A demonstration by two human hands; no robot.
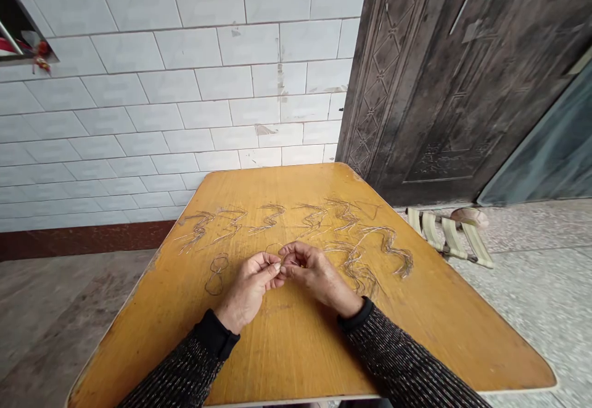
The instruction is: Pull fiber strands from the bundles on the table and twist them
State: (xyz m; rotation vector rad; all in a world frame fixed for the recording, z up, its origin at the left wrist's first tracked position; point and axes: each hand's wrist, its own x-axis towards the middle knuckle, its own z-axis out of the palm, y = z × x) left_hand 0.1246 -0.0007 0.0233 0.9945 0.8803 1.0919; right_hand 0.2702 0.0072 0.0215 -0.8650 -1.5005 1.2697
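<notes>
Over the middle of the table, my left hand [253,286] and my right hand [319,274] meet, fingertips nearly touching. Both pinch a thin wire [272,246], which curves up in a small loop above the fingers; its ends are hidden in my grip. To the left of my left hand lies a wire piece bent into two joined loops [214,281]. Beside my right hand is a loose bunch of bent wires [358,269], with another wavy bunch [393,249] farther right.
Several more bunches of bent wire [268,218] lie in a row across the far part of the wooden table [287,359]. A white tiled wall [208,87] stands behind it. At the right are a dark carved door [430,118] and a strapped seat [451,235] on the floor.
</notes>
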